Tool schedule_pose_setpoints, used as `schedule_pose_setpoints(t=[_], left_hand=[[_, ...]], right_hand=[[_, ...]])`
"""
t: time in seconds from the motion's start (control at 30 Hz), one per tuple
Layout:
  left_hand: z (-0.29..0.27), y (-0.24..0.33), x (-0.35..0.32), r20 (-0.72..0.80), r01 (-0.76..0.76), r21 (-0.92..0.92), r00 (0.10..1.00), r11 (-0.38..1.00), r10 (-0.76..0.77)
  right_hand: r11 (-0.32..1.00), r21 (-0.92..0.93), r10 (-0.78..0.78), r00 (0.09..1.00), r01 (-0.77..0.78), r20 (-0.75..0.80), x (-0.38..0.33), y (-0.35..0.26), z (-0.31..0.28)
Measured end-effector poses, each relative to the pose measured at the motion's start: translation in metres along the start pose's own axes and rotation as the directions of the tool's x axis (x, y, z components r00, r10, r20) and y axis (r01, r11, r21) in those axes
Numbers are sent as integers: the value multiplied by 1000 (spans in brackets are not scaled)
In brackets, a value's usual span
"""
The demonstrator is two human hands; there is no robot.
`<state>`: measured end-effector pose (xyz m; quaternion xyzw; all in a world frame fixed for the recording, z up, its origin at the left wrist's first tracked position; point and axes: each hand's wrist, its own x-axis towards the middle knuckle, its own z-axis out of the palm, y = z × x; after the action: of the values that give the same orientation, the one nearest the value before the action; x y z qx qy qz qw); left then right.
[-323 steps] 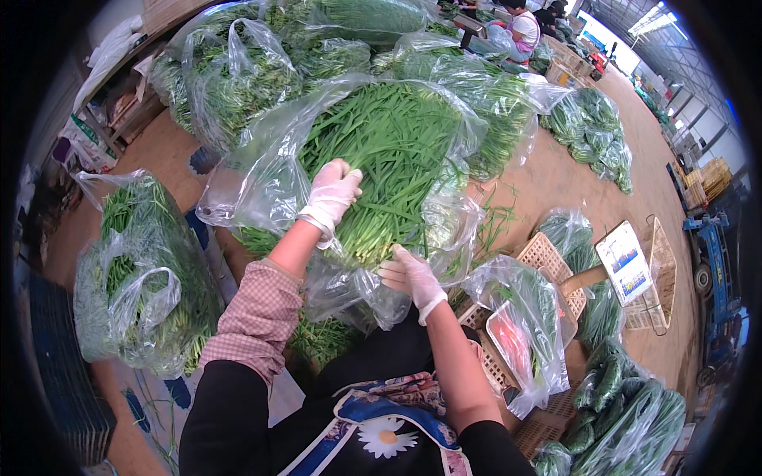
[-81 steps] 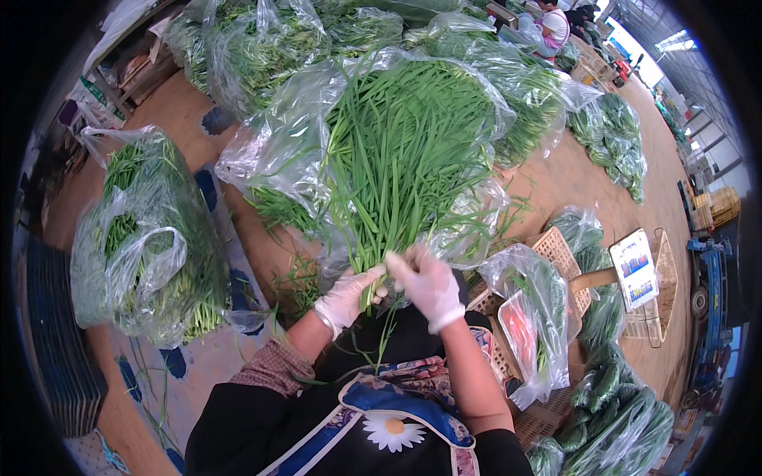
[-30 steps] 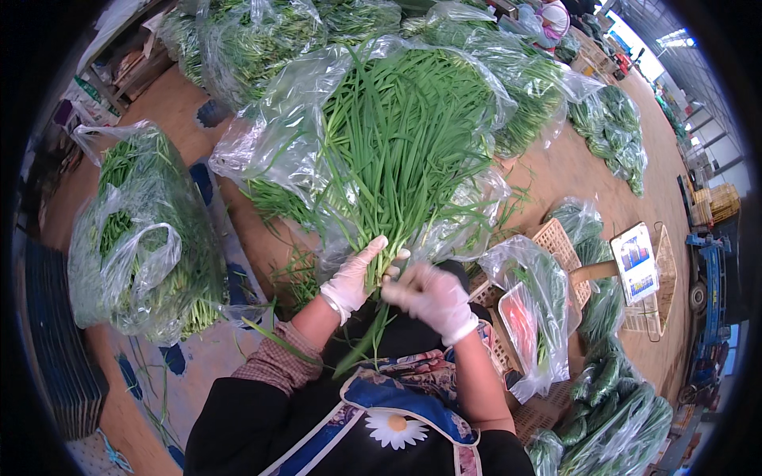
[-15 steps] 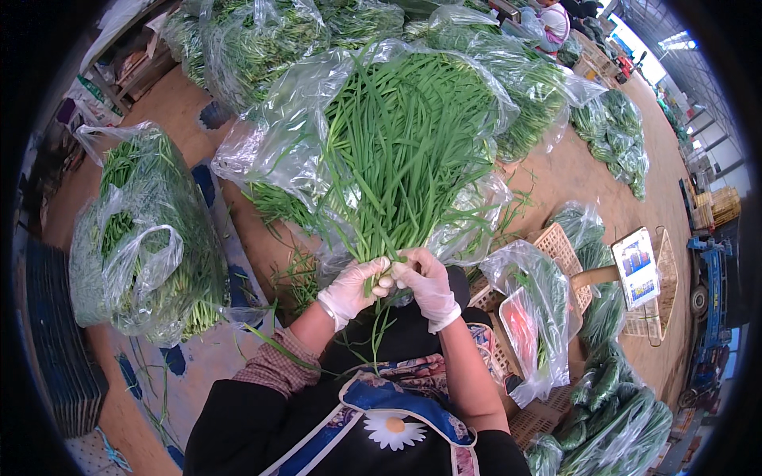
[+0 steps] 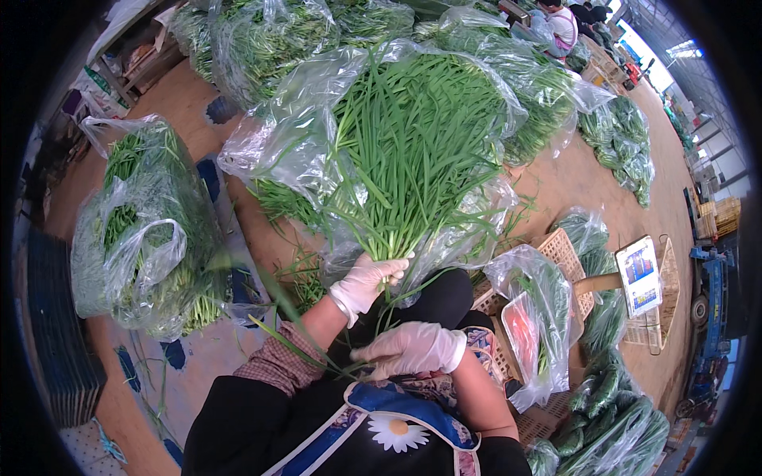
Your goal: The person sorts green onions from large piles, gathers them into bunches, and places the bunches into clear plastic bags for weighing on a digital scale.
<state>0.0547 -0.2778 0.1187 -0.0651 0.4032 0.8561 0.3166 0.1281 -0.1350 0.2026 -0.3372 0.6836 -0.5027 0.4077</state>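
Note:
My left hand point(image 5: 367, 284), in a thin white glove, is closed round the pale stem ends of a bunch of garlic chives point(image 5: 401, 202). The long flat green leaves fan out away from me over an opened clear plastic bag point(image 5: 298, 103). My right hand point(image 5: 413, 349), also gloved, is below and to the right of the left one, close to my apron. Its fingers are closed, slightly blurred, on a few loose chive leaves point(image 5: 305, 341) trailing left across my left forearm.
A full clear bag of greens point(image 5: 151, 238) stands at left. More bagged greens point(image 5: 278, 59) lie at the back. On the right are plastic crates point(image 5: 565, 258), a bag with a red-and-white item point(image 5: 528, 325) and a scale display point(image 5: 637, 274). A person point(image 5: 559, 28) sits far off.
My right hand has left the stem ends and moved down toward my apron, drawing loose leaves with it. My left hand still grips the bunch.

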Motion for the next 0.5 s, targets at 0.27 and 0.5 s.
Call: schedule_pose_setpoints(t=[0.27,0.5], left_hand=[[-27,-59,33,-37,-326,-136,945,936,324],[-7,-12,4,-58,-101,-12,993,995,101]], right_hand=[[639,-582,-314,521,-503,-794,61,24,-40],[994,107,70,900,-27,-430,21,2,-24]])
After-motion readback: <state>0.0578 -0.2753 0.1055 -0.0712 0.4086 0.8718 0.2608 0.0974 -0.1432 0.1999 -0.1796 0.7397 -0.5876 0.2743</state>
